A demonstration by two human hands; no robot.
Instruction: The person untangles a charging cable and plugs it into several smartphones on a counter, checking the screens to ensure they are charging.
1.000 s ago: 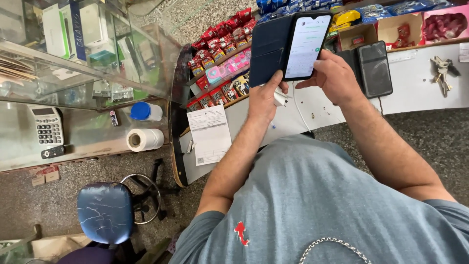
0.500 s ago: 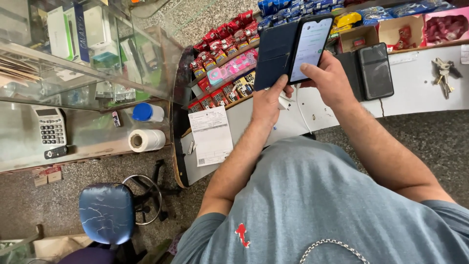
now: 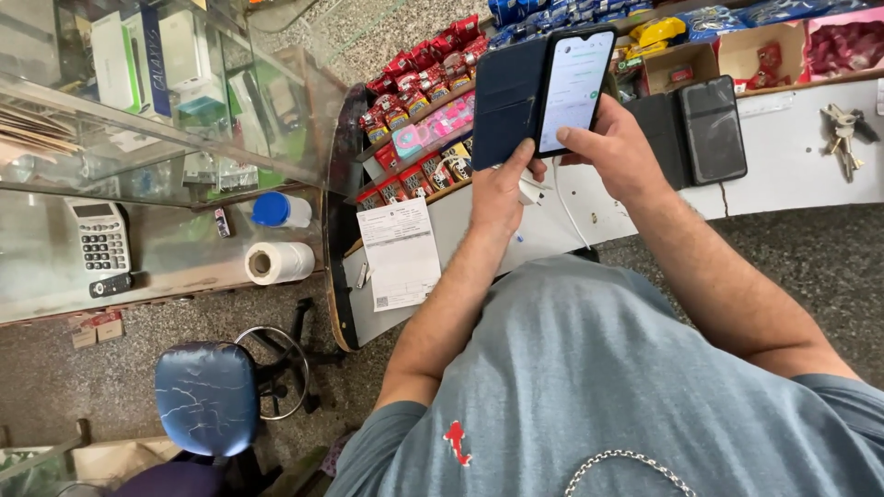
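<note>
A smartphone [image 3: 573,87] with a lit screen sits in an open dark blue flip case [image 3: 506,99], held up over the white counter [image 3: 783,156]. My left hand [image 3: 502,193] grips the case's lower edge from below. My right hand [image 3: 615,147] holds the phone's right side, with its thumb lying across the lower part of the screen. A white charging cable and plug [image 3: 532,190] hang beneath the phone between both hands.
A second phone in a black flip case [image 3: 709,129] and a bunch of keys [image 3: 843,138] lie on the counter. A printed paper [image 3: 401,253] lies at the counter's left end. Boxes of red and pink sweets [image 3: 414,101] line the back. A glass cabinet with calculator [image 3: 101,239], paper roll [image 3: 279,262] and blue stool [image 3: 207,396] stand left.
The phone and both hands have shifted slightly within the view; my right thumb now rests on the lower screen. Nothing on the counter has moved.
</note>
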